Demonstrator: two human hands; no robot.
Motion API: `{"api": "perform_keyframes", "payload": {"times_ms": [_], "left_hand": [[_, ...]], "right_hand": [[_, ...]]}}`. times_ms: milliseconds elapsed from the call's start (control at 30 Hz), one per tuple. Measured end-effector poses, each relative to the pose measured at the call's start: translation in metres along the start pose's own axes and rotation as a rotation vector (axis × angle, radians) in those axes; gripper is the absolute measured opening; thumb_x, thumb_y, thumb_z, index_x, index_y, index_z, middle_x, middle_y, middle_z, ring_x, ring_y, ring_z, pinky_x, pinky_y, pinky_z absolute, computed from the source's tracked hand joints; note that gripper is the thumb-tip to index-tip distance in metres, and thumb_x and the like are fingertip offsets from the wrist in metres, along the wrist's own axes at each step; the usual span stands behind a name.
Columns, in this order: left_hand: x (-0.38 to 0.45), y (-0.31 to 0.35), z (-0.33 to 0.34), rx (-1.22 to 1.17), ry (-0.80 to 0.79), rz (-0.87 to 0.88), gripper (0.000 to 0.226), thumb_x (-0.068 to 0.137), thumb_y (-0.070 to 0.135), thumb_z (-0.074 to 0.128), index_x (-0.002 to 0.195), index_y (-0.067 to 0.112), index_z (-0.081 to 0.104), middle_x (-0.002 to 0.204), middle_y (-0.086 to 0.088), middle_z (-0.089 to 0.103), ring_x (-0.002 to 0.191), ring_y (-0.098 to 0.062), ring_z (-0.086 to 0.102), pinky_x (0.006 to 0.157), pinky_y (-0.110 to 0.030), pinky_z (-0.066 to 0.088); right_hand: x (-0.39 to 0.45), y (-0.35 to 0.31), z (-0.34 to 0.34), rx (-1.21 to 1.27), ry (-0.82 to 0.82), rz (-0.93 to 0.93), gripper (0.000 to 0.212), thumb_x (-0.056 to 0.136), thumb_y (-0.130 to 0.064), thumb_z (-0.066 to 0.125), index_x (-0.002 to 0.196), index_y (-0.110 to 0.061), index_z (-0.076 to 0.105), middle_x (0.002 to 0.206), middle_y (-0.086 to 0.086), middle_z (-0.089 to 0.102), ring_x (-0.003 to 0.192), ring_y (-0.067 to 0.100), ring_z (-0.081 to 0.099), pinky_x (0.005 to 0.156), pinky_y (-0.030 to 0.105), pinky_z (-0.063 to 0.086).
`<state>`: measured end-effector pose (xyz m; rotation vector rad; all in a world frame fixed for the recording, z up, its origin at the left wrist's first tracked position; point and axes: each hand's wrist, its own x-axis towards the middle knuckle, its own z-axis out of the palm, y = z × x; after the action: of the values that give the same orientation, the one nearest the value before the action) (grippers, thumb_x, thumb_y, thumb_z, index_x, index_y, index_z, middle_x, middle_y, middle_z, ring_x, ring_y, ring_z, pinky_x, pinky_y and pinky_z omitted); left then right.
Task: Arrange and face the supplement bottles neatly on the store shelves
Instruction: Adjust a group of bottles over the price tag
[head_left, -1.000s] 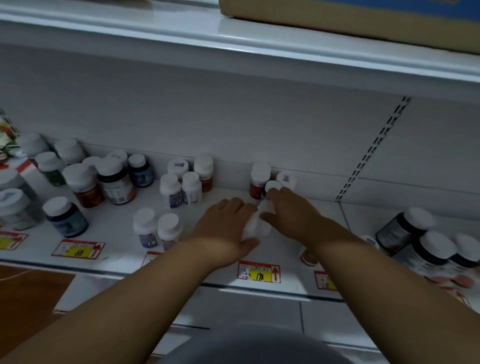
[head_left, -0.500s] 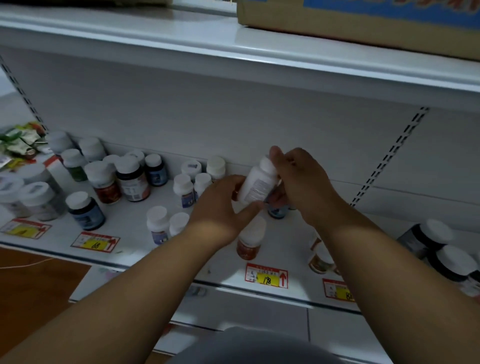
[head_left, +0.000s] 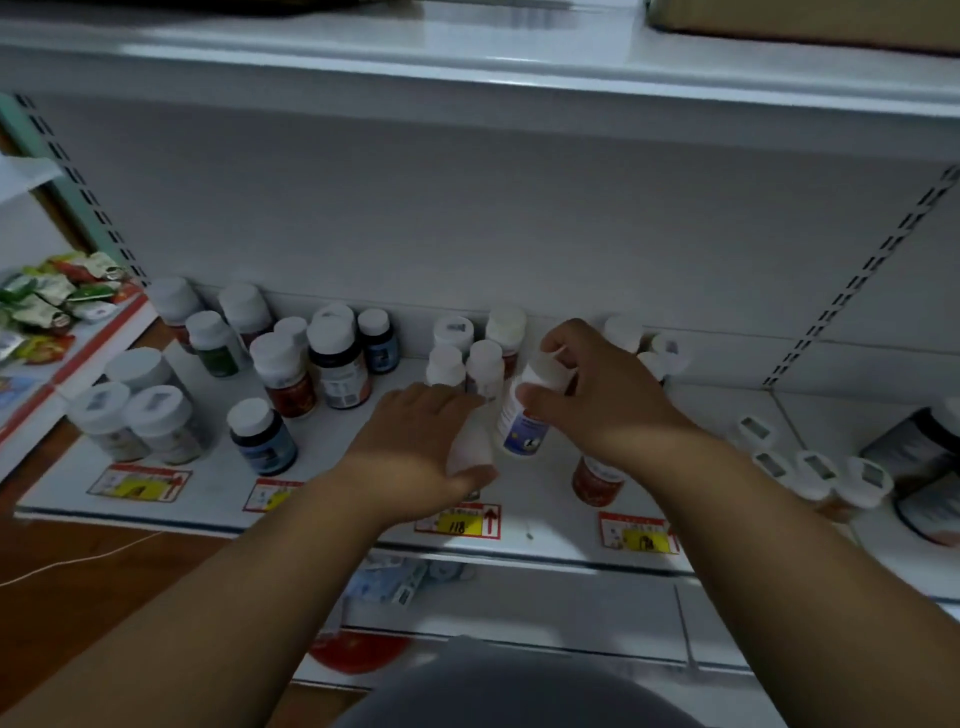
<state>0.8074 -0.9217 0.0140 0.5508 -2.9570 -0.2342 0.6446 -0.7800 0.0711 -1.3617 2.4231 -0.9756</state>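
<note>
Item, mid-frame on the shelf (head_left: 332, 457): white-capped bottle with blue label (head_left: 521, 426), my right hand (head_left: 597, 400) gripping its cap end, my left hand (head_left: 415, 447) curled round a second white bottle (head_left: 467, 452); likely light, rigid, smooth plastic, best held around the body.

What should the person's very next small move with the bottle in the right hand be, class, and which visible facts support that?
Probably set the blue-labelled bottle down upright beside the pair of white-capped bottles behind it. The right hand grips it by the cap, tilted and seemingly lifted, its label already facing forward. The left hand rests on another white bottle close by.
</note>
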Motion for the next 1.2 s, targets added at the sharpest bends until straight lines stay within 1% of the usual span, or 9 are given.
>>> {"api": "perform_keyframes", "payload": {"times_ms": [100,367,500,700,867,967,1067,1133,1200], "left_hand": [[-0.005,-0.009,0.014,0.067,-0.012,0.105,0.078,0.077,0.063,0.060,0.141,0.021,0.045,0.125,-0.005,0.056,0.110,-0.031,0.049,0.090,-0.039,0.036],[-0.003,-0.009,0.023,0.191,0.082,0.187,0.061,0.072,0.039,0.073,0.122,0.006,0.061,0.096,-0.015,0.065,0.084,-0.036,0.059,0.072,-0.042,0.043],[-0.002,-0.010,0.027,0.207,0.067,0.157,0.064,0.074,0.037,0.073,0.127,0.006,0.058,0.101,-0.016,0.065,0.089,-0.037,0.058,0.076,-0.043,0.043],[0.001,-0.014,0.036,0.203,0.036,0.095,0.070,0.091,0.050,0.045,0.149,0.016,0.025,0.132,-0.008,0.048,0.116,-0.030,0.043,0.093,-0.039,0.029],[0.001,-0.012,0.030,0.219,0.052,0.076,0.070,0.087,0.058,0.044,0.144,0.018,0.035,0.129,-0.007,0.052,0.112,-0.030,0.046,0.093,-0.039,0.030],[0.002,-0.001,0.018,0.205,0.130,0.057,0.081,0.076,0.073,0.039,0.132,0.016,0.049,0.115,-0.007,0.058,0.103,-0.030,0.050,0.089,-0.041,0.034],[0.015,0.019,0.005,0.169,0.191,0.058,0.086,0.073,0.079,0.029,0.131,0.018,0.046,0.118,-0.003,0.055,0.106,-0.027,0.048,0.090,-0.041,0.032],[0.026,0.034,-0.001,0.110,0.205,0.073,0.084,0.076,0.078,0.025,0.132,0.019,0.044,0.121,-0.002,0.053,0.109,-0.026,0.045,0.091,-0.040,0.031],[0.037,0.048,-0.002,0.050,0.180,0.098,0.076,0.082,0.075,0.031,0.134,0.021,0.041,0.126,-0.002,0.050,0.113,-0.024,0.042,0.094,-0.038,0.030]], "right_hand": [[-0.009,-0.004,0.028,-0.212,-0.063,0.039,0.044,0.091,-0.040,0.057,0.132,-0.030,0.045,0.119,0.005,0.052,0.108,0.026,0.055,0.084,0.033,0.044],[-0.015,-0.005,0.051,-0.369,-0.132,0.203,0.042,0.095,-0.036,0.053,0.133,-0.021,0.045,0.119,0.013,0.048,0.105,0.032,0.054,0.082,0.035,0.044],[-0.017,-0.003,0.076,-0.399,-0.243,0.213,0.047,0.094,-0.040,0.053,0.138,-0.025,0.041,0.125,0.011,0.047,0.111,0.030,0.052,0.088,0.033,0.043],[-0.014,0.000,0.086,-0.403,-0.221,0.181,0.049,0.093,-0.040,0.054,0.139,-0.027,0.042,0.126,0.010,0.047,0.113,0.031,0.051,0.090,0.034,0.042],[-0.019,-0.007,0.081,-0.472,-0.215,0.147,0.056,0.093,-0.051,0.049,0.141,-0.025,0.037,0.128,0.010,0.049,0.115,0.030,0.049,0.092,0.036,0.042],[-0.015,-0.006,0.051,-0.400,0.069,0.080,0.048,0.093,-0.054,0.045,0.129,-0.022,0.050,0.116,0.007,0.061,0.106,0.028,0.057,0.083,0.035,0.046],[0.003,0.019,0.002,-0.361,0.356,-0.039,0.027,0.093,-0.039,0.049,0.106,-0.017,0.061,0.095,0.010,0.065,0.087,0.029,0.061,0.068,0.032,0.045],[0.021,0.050,-0.024,-0.410,0.307,0.054,0.028,0.093,-0.033,0.051,0.113,-0.015,0.060,0.102,0.014,0.060,0.094,0.032,0.058,0.077,0.036,0.048],[0.036,0.081,-0.036,-0.480,0.096,0.259,0.037,0.095,-0.036,0.050,0.128,-0.018,0.054,0.119,0.017,0.053,0.107,0.035,0.054,0.089,0.039,0.047]]}}
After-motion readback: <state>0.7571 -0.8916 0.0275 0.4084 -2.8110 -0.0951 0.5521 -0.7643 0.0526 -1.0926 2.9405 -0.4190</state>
